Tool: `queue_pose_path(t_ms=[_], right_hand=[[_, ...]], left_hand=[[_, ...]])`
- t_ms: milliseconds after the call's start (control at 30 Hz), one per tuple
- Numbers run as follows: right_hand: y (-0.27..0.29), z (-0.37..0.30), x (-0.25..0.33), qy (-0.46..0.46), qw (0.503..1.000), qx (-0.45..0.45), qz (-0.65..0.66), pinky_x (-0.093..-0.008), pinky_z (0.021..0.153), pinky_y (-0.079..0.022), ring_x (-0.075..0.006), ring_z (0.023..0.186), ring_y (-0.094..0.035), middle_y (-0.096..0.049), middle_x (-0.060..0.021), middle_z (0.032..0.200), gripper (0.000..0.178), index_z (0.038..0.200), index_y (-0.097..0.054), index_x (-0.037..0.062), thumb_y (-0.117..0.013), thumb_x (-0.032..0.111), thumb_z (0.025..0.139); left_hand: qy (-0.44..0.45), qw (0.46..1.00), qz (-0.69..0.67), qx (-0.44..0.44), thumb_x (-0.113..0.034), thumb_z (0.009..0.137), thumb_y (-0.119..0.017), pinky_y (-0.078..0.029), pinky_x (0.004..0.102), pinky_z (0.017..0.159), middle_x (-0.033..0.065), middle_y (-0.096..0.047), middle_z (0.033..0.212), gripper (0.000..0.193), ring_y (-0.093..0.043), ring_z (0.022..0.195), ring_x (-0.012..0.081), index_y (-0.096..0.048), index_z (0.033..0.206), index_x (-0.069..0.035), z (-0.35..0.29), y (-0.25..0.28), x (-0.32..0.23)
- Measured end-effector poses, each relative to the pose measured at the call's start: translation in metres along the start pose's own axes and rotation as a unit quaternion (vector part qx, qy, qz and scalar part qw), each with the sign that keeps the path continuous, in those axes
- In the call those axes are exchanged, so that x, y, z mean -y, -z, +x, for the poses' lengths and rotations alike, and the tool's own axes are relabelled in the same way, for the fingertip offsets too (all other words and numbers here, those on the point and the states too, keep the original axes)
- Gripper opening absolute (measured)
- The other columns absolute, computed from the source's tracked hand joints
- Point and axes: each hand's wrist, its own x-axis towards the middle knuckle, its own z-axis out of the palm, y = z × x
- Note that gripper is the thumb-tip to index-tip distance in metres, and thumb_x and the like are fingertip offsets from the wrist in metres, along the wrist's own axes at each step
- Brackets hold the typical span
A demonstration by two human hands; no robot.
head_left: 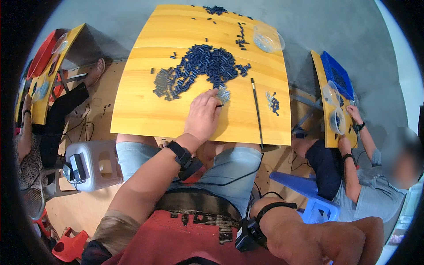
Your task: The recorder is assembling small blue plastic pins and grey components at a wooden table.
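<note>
My left hand (203, 112) rests on the yellow table (168, 119), its fingers closed by a small pile of silvery metal pieces (225, 96). A short black piece (219, 105) shows at its thumb and fingertips. Just beyond lies a large heap of small dark cylindrical pieces (205, 62), with a greyer cluster (162, 83) at its left side. My right hand (331, 240) is raised off the table, large at the lower right, with its fingers curled; whatever they hold is hidden.
A thin black rod (256, 110) lies right of the pile, near a small mixed group of pieces (274, 105). A clear plastic tub (267, 39) stands at the far right corner. People sit at side tables left and right; a blue stool (304, 192) stands at right.
</note>
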Motion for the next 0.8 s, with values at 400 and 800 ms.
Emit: queue_pose_path(t_ms=[400,800], right_hand=[[-0.002,0.023,-0.024,-0.024,0.999,0.014,0.034,-0.0336,0.063,-0.056,-0.0285,0.079,-0.051,-0.047,-0.0120,0.091,0.016,0.086,-0.049,0.0012,-0.056,-0.009,0.077],[0.051,0.002,-0.043,0.144,0.974,-0.161,-0.070,-0.0318,0.055,-0.050,-0.0142,0.081,-0.053,-0.055,-0.0050,0.090,0.018,0.082,-0.053,0.0085,-0.067,0.001,0.073]], left_hand=[[0.020,1.000,-0.008,0.009,-0.007,0.078,-0.058,-0.032,0.0419,0.100,0.0140,-0.051,0.123,0.015,-0.045,0.116,0.0319,-0.054,0.092,-0.004,0.000,0.000,0.000],[0.002,1.000,-0.024,-0.014,-0.005,0.078,-0.058,-0.035,0.0423,0.098,0.0147,-0.050,0.123,0.016,-0.046,0.114,0.0339,-0.051,0.093,-0.003,0.004,0.001,-0.003]])
